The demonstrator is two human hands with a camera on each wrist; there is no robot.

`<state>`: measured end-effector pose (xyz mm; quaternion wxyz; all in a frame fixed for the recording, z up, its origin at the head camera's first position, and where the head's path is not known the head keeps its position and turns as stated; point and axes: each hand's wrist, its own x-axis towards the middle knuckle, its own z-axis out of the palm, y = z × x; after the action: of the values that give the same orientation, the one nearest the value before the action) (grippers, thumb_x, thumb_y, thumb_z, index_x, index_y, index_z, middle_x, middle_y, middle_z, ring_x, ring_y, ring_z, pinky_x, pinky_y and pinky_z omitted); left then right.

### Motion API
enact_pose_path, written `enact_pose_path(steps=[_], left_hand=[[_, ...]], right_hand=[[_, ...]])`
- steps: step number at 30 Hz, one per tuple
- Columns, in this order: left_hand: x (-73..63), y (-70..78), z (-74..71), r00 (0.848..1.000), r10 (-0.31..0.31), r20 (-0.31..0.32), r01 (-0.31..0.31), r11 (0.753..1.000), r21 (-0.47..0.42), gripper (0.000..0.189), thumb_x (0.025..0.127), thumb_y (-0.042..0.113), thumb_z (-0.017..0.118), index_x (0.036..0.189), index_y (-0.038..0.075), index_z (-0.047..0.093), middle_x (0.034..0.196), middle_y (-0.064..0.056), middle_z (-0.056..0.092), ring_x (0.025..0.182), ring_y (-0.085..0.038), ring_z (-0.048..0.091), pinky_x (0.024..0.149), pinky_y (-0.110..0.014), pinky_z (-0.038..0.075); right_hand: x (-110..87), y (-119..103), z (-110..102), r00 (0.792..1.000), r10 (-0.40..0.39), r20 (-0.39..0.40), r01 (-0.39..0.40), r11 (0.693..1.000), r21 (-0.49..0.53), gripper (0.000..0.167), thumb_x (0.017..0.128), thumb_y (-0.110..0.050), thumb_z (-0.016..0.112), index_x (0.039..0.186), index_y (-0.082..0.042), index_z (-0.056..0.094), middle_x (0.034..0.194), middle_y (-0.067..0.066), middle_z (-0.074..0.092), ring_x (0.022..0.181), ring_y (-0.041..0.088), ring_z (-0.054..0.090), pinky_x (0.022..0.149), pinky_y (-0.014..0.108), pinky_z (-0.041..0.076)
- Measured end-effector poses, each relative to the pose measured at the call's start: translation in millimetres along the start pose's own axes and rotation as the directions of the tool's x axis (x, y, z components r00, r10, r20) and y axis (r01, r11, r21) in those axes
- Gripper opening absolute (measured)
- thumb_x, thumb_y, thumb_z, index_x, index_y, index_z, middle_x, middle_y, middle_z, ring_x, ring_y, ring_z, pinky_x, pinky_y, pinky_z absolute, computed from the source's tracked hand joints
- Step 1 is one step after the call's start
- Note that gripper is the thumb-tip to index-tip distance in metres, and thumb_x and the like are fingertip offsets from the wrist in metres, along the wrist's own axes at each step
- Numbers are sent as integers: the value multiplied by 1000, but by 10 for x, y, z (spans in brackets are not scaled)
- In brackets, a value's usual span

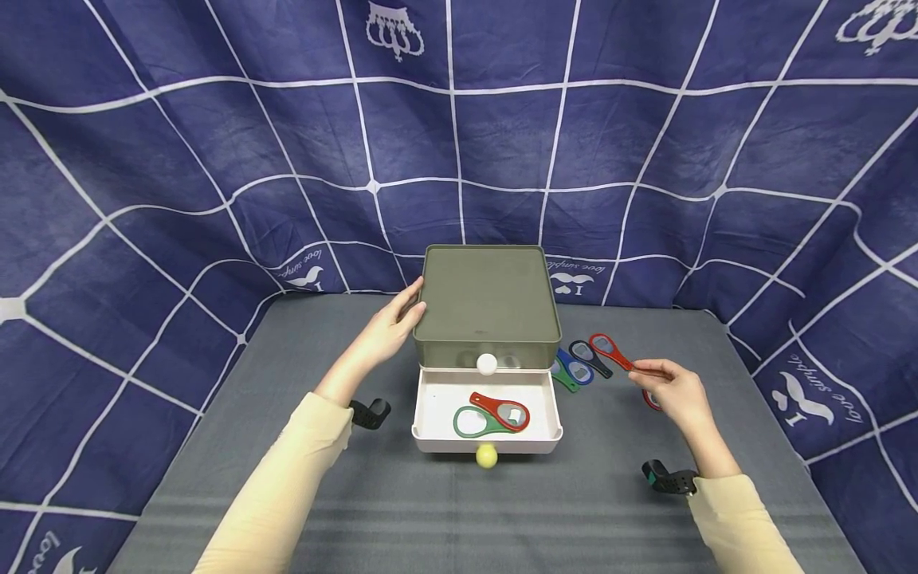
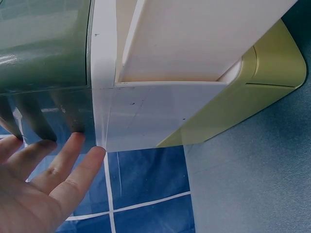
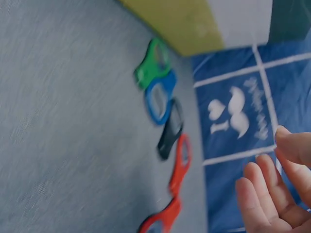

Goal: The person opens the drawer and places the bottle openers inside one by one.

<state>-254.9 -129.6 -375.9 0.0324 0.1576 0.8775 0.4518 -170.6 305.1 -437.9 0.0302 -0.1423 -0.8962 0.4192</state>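
My left hand (image 1: 387, 327) touches the left side of a small drawer box (image 1: 488, 291), fingers extended along its wall; the left wrist view shows the fingertips against the green section. A white drawer (image 1: 437, 399) is pulled out, holding a red magnifying glass (image 1: 512, 414) overlapping a green magnifying glass (image 1: 469, 422). Over at the right, my right hand (image 1: 677, 391) hovers by two red magnifying glasses (image 3: 181, 162), one partly covered by the hand in the head view. In the right wrist view, its fingers are loosely bent with nothing between them.
Between the box and my right hand lie a green magnifying glass (image 3: 154, 63), a blue magnifying glass (image 3: 159, 99) and a black magnifying glass (image 3: 171, 131). A blue checked curtain (image 1: 502, 135) hangs behind the grey table (image 1: 459, 510).
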Motion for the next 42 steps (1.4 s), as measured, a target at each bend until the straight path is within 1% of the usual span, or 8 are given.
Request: enact_pose_path(steps=[6, 10, 13, 19, 25, 31, 37, 42], left_hand=[[-7, 13, 4, 1000, 25, -10, -25, 1000, 10, 61, 106, 41, 40, 157, 14, 25, 158, -20, 32, 145, -34, 33, 120, -48, 27], [-1, -1, 6, 1000, 15, -7, -15, 1000, 9, 60, 106, 40, 41, 158, 14, 25, 159, -18, 32, 146, -33, 34, 121, -47, 27], [7, -12, 8, 1000, -2, 3, 2, 1000, -4, 58, 107, 35, 42, 158, 15, 23, 160, -16, 31, 147, -31, 33, 121, -46, 27], [7, -12, 9, 1000, -11, 5, 11, 1000, -9, 57, 107, 33, 42, 158, 15, 23, 160, -14, 30, 147, -29, 31, 122, -44, 26], [1, -5, 6, 1000, -8, 6, 8, 1000, -14, 57, 107, 32, 41, 158, 15, 23, 161, -13, 28, 148, -30, 30, 122, -45, 25], [8, -4, 10, 1000, -6, 5, 6, 1000, -13, 57, 107, 32, 42, 158, 15, 24, 160, -14, 30, 147, -29, 31, 122, -44, 26], [8, -10, 11, 1000, -2, 4, 2, 1000, 0, 57, 107, 32, 42, 158, 14, 23, 160, -16, 30, 147, -31, 31, 122, -45, 26], [10, -15, 11, 1000, 4, 0, -4, 1000, -1, 57, 107, 32, 42, 158, 13, 23, 160, -16, 30, 147, -31, 32, 121, -46, 26]], right_hand=[[206, 462, 22, 994, 76, -83, -74, 997, 32, 46, 86, -43, 75, 117, -10, 69, 86, -14, 74, 74, -7, 57, 60, 39, 49], [264, 652, 55, 984, 87, -158, -84, 996, 30, 43, 86, -38, 77, 113, -6, 70, 82, -9, 74, 71, -2, 60, 55, 39, 49], [212, 647, 77, 976, 103, -192, -103, 995, 12, 41, 88, -29, 75, 115, 0, 68, 96, 12, 75, 70, 2, 57, 57, 30, 45], [165, 649, 123, 964, 154, -216, -168, 985, -46, 41, 91, -24, 72, 118, 6, 65, 112, 26, 69, 66, -5, 50, 58, 21, 42], [189, 694, 164, 959, 157, -235, -178, 982, -68, 41, 89, -25, 73, 117, 5, 65, 112, 25, 69, 85, 25, 64, 68, 31, 45], [197, 717, 199, 960, 155, -232, -176, 982, -74, 42, 89, -24, 72, 117, 6, 65, 111, 27, 68, 93, 35, 63, 73, 38, 47], [211, 721, 252, 965, 161, -209, -184, 978, -99, 49, 87, -21, 72, 122, 10, 58, 123, 37, 55, 115, 52, 46, 97, 58, 37], [242, 744, 299, 967, 174, -185, -199, 972, -126, 52, 87, -18, 71, 126, 12, 52, 125, 40, 43, 118, 55, 34, 98, 60, 30]])
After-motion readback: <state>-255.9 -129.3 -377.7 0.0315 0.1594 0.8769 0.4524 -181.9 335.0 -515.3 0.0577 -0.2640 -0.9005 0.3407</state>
